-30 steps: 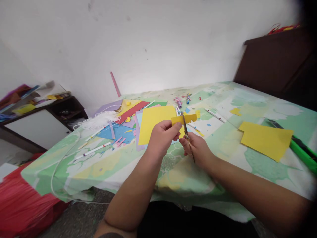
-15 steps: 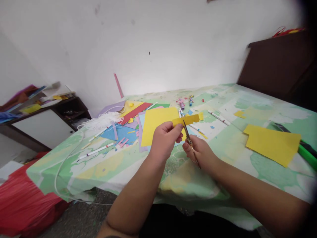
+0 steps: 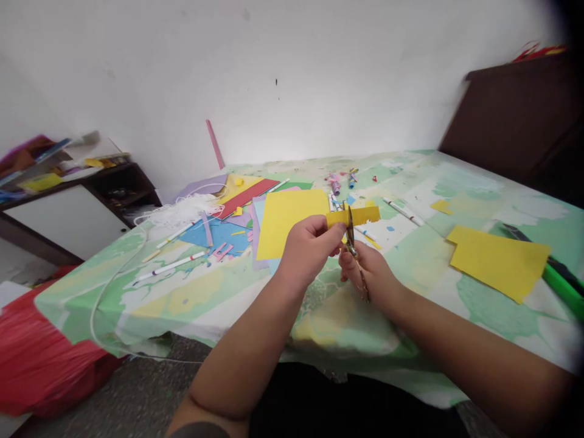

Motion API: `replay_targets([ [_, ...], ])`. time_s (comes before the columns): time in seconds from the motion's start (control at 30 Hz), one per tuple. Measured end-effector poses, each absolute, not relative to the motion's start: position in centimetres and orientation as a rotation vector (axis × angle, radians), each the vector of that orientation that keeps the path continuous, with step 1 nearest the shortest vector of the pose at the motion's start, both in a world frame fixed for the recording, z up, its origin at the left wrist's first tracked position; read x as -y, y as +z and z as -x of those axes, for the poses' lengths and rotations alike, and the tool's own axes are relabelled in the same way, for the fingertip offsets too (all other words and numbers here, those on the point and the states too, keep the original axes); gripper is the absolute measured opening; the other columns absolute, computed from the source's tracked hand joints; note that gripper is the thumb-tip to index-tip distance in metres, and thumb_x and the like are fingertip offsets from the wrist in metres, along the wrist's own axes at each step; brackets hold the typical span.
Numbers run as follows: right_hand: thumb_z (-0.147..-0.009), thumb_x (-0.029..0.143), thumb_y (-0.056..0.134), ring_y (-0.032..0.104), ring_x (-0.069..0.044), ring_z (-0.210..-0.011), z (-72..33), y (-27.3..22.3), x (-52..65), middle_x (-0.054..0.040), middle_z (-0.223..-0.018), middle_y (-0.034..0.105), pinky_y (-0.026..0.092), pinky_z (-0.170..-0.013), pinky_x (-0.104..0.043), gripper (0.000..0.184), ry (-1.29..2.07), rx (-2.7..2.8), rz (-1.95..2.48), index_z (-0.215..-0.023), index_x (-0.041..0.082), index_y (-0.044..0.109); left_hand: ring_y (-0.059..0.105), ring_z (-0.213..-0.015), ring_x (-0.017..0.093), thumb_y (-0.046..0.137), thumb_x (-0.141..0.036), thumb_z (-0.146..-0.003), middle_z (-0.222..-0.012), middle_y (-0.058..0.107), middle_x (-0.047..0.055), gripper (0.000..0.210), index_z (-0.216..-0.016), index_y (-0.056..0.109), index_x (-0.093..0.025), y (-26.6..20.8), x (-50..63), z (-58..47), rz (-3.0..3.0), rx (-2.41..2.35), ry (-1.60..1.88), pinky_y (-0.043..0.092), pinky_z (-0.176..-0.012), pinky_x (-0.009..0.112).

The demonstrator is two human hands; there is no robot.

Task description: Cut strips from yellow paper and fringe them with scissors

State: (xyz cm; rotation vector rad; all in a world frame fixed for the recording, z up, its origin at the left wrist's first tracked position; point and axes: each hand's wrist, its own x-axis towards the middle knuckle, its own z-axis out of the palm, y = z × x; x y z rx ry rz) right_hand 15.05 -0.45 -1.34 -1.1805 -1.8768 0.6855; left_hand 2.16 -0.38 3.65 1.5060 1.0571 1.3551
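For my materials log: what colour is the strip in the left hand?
The strip in the left hand is yellow, best seen in the head view.

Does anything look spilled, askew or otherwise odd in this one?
Mildly: the white string lies in a loose tangle at the left of the tablecloth, one strand trailing over the near edge, where it could snag. Paper scraps are scattered nearby. I see no spill.
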Motion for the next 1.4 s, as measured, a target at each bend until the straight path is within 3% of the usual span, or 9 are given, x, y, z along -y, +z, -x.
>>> replay_targets([
  [0.73, -0.073, 0.071, 0.029, 0.051, -0.016, -0.052, -14.90, -0.81, 0.48, -0.0011, -0.054, 0.053, 0.038, -0.050, -0.030, 0.054, 0.753, 1.868, 1.255, -0.073, 0.019, 0.045, 0.046, -0.050, 0.008, 0.055, -0.033, -0.071, -0.048, 0.048, -0.003, 0.027, -0.051, 0.051, -0.017, 3.97, 0.72, -2.29, -1.532, -1.128, 1.380, 0.037, -0.052, 0.021],
  [1.17, -0.077, 0.064, 0.031, 0.042, -0.013, -0.051, -14.98, -1.44, 0.39, 0.0002, -0.055, 0.048, 0.034, -0.048, -0.027, 0.045, 0.666, 1.888, 1.206, -0.069, 0.021, 0.039, 0.050, -0.054, 0.010, 0.051, -0.034, -0.074, -0.047, 0.048, -0.003, 0.033, -0.046, 0.048, -0.017, 3.82, 0.47, -2.33, -1.570, -1.202, 1.465, 0.037, -0.054, 0.022],
  [1.4, -0.078, 0.062, 0.031, 0.043, -0.014, -0.053, -14.87, -1.19, 0.33, -0.0008, -0.059, 0.049, 0.034, -0.050, -0.028, 0.043, 0.644, 1.909, 1.245, -0.069, 0.021, 0.038, 0.038, -0.049, 0.009, 0.051, -0.034, -0.073, -0.046, 0.040, -0.005, 0.031, -0.047, 0.044, -0.018, 3.56, 0.49, -2.27, -1.693, -1.293, 1.386, 0.030, -0.049, 0.023],
])
